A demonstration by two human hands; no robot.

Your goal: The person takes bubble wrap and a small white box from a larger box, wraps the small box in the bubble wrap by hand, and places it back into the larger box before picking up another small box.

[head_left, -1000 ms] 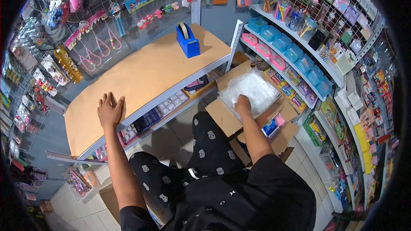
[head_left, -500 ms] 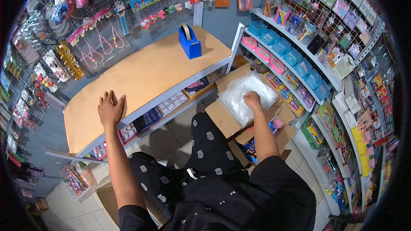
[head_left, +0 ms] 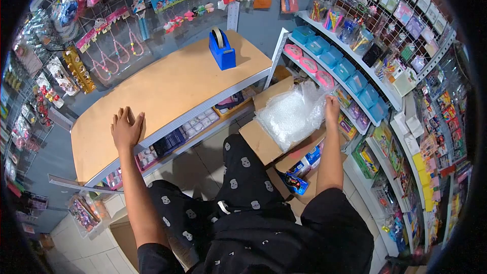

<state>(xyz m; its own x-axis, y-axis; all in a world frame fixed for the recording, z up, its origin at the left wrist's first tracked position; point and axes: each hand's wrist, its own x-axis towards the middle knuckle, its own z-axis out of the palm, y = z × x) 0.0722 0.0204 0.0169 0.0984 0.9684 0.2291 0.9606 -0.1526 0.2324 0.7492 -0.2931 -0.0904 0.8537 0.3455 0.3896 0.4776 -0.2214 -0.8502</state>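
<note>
My left hand (head_left: 127, 128) lies flat on the wooden tabletop (head_left: 172, 89), fingers spread, with nothing in it. Off to the right, my right hand (head_left: 332, 110) pinches the edge of a clear sheet of bubble wrap (head_left: 289, 116). Most of that wrap fills an open cardboard box (head_left: 261, 139), and its right corner is lifted toward my fingers. Whatever lies under the wrap is hidden. Just below my right hand, a second open box holds blue packages (head_left: 296, 182). A blue tape dispenser (head_left: 222, 53) stands at the far end of the tabletop.
Right of the boxes rise shelves with blue plastic boxes (head_left: 331, 57) and pink cases (head_left: 308, 64). Hair accessories and necklaces (head_left: 109, 61) hang on the grid wall behind the table. A lower shelf under the tabletop carries small boxed goods (head_left: 200, 124). An open carton (head_left: 124, 238) sits at lower left.
My right hand has moved right from the middle of the bubble wrap, drawing its corner up and outward. More of the blue packages now shows. My left hand stays on the tabletop.
</note>
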